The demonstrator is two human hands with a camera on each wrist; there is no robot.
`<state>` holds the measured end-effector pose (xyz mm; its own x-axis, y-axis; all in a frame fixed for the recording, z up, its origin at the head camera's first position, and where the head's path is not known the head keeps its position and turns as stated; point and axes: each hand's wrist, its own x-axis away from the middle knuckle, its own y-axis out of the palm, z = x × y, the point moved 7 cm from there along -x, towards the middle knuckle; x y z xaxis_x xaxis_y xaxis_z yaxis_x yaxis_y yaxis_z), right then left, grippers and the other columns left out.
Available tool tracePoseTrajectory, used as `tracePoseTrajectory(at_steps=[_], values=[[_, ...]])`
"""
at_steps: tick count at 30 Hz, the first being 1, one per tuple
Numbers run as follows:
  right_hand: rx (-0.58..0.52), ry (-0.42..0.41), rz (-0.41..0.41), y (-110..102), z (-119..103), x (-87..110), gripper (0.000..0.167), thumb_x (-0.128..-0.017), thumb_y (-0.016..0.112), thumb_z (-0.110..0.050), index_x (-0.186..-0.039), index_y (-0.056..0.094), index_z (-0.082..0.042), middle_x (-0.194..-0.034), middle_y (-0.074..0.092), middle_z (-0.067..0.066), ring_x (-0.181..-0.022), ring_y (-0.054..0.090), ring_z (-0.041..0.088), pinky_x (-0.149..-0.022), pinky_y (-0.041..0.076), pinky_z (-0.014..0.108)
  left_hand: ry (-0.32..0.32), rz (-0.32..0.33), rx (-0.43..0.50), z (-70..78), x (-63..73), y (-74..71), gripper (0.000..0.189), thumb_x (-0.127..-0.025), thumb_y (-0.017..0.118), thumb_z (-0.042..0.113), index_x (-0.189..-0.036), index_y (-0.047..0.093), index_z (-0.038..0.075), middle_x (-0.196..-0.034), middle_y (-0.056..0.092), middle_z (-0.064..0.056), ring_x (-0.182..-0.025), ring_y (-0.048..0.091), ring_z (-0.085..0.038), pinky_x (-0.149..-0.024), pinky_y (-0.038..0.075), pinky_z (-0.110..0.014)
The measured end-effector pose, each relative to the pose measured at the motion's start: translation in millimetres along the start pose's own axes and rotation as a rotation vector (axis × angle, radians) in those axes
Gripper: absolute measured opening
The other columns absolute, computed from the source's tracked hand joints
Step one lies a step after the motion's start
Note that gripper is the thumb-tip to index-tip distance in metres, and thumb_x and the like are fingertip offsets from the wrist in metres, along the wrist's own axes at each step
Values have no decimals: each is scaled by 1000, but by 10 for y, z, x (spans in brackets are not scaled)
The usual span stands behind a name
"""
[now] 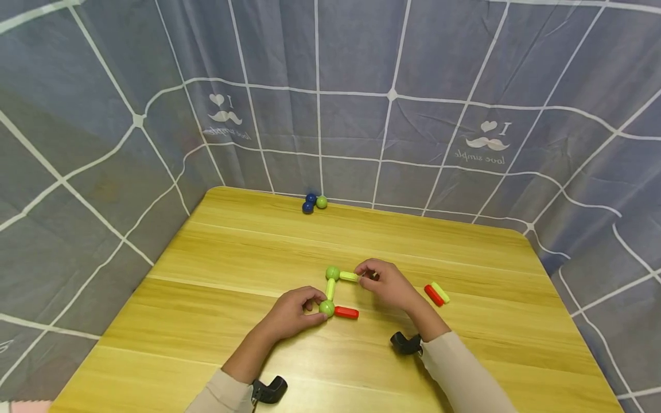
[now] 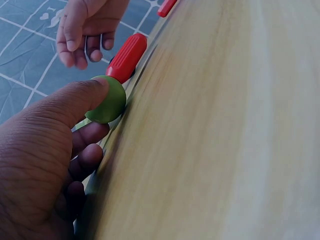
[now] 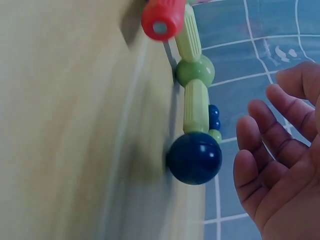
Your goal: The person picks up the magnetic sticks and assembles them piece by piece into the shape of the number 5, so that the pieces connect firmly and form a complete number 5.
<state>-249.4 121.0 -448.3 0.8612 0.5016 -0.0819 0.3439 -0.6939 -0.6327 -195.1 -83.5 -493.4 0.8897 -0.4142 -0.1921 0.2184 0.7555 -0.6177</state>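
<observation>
Three rods (image 1: 346, 312) and balls (image 1: 333, 273) appear joined on the table (image 1: 232, 246); five pieces (image 1: 432, 295) are left loose. The near ball (image 1: 327, 308) is pinched by the left fingers (image 2: 89, 134); nothing is held by the loosely parted right fingers (image 3: 249, 132).

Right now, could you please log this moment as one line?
left hand: pinches near green ball | right hand: beside attached blue ball | red rod: joins near green ball
</observation>
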Motion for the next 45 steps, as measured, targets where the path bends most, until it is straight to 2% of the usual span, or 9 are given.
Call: tracePoseTrajectory(at_steps=[6,13,18,26,35,45], values=[[8,11,-9,-76,31,-144,19,-96,63,-13,-111,68,-3,-107,66,4,-91,58,19,-80,50,37,2,2,0,5,-4,3,24,-83,82,28,-103,69,22,-88,62,13,-75,54,-9,-68,46,-25],[-20,47,25,-143,89,-290,22,-96,62,-14,-113,68,-2,-105,65,1,-94,58,20,-83,49,38,4,5,3,16,2,-6,24,-83,82,27,-103,69,22,-87,62,10,-75,54,-10,-67,46,-25],[-18,60,26,-154,129,-341,22,-97,62,-14,-114,68,-1,-105,65,2,-95,57,20,-84,49,39,9,2,2,13,-3,3,24,-83,82,27,-103,69,22,-88,61,12,-75,55,-11,-67,46,-25],[-6,60,21,-145,189,-427,21,-97,62,-14,-113,68,-2,-104,65,2,-93,57,21,-76,50,36,12,9,8,5,-6,6,23,-83,82,27,-102,69,23,-87,61,12,-75,54,-9,-67,46,-25],[-9,115,-50,-20,386,-357,18,-96,64,-15,-112,67,-6,-107,65,2,-95,58,19,-80,49,36,13,6,7,11,-1,1,24,-83,82,27,-102,69,22,-85,61,8,-74,53,-9,-66,46,-25],[-14,105,-100,98,446,-288,16,-96,65,-17,-110,67,-10,-100,64,0,-89,57,16,-79,48,35,7,7,17,-6,-3,9,24,-83,82,27,-102,69,23,-85,61,8,-75,53,-9,-67,46,-25]])
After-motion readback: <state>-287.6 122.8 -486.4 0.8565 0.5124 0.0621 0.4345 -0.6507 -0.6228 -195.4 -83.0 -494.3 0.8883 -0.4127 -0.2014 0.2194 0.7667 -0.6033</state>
